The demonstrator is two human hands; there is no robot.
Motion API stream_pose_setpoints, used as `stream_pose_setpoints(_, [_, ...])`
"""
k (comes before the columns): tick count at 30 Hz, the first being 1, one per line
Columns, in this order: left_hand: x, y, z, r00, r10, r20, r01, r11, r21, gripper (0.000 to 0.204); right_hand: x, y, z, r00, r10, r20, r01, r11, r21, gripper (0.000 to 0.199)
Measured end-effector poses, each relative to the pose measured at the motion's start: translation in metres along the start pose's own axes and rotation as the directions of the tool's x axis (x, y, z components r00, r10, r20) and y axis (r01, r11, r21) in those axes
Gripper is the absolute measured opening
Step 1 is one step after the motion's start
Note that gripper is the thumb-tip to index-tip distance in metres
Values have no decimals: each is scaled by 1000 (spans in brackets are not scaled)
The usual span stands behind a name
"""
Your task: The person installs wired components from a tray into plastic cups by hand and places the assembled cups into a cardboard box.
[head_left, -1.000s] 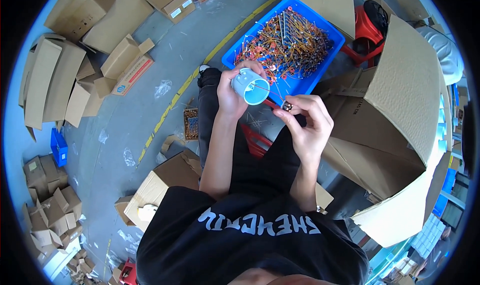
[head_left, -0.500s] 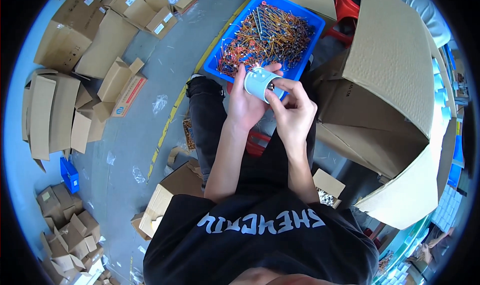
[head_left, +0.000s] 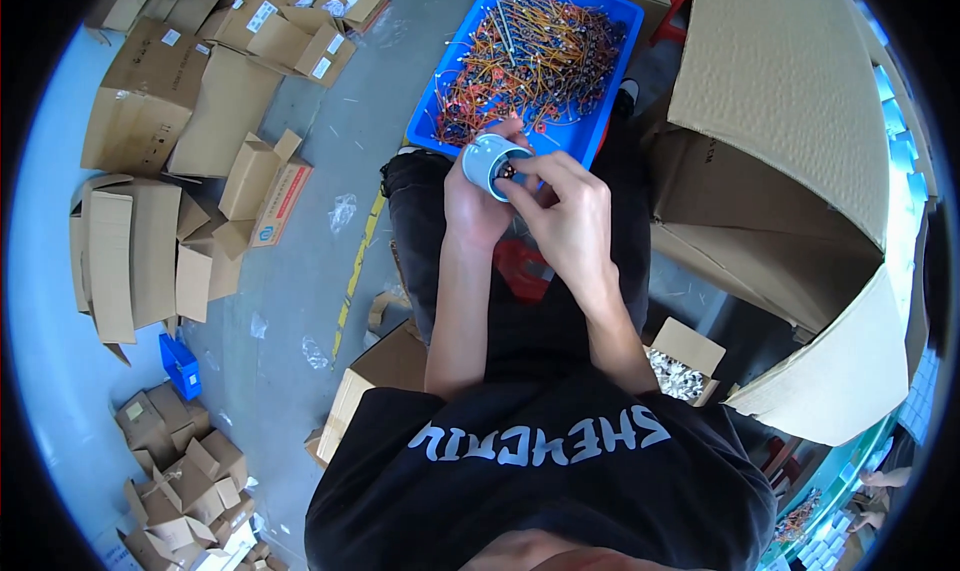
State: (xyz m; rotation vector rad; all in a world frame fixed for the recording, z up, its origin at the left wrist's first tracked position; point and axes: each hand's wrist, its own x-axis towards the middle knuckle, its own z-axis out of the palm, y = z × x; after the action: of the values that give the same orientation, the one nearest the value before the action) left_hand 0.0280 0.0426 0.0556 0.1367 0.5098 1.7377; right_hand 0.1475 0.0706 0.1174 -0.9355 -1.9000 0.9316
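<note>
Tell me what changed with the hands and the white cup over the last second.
The right hand moved in from beside the white cup; a second ago it held a small dark part apart from the cup, and now its fingertips press that part into the cup's open mouth. The left hand kept its grip on the cup, and the blue tray of wires stayed in front of the knees.

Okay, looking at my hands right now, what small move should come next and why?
Probably press the small dark part a little deeper into the white round housing. The right hand has its fingertips at the housing's open mouth, and the left hand steadies it in front of the blue bin.
</note>
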Motion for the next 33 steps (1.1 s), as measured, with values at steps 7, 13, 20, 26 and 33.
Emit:
stream_pose_setpoints(7, [0,4,3,999,-8,39,5,997,72,46,2,-1,-3,999,-25,25,25,1000,-12,18])
stream_pose_setpoints(13, [-5,14,9,996,-2,89,-18,974,224,50,1,-2,-1,997,-39,71,41,999,-23,17])
stream_pose_setpoints(20, [-9,14,10,993,26,119,-48,981,190,47,1,-9,-1,997,12,79,-14,1000,25,15])
stream_pose_setpoints(26, [-9,16,-5,990,-11,144,-10,989,146,44,-3,-7,11,997,-29,73,28,999,22,17])
stream_pose_setpoints(33, [-14,17,4,997,57,43,-66,965,255,42,-1,-7,8,993,-6,117,6,1000,0,16])
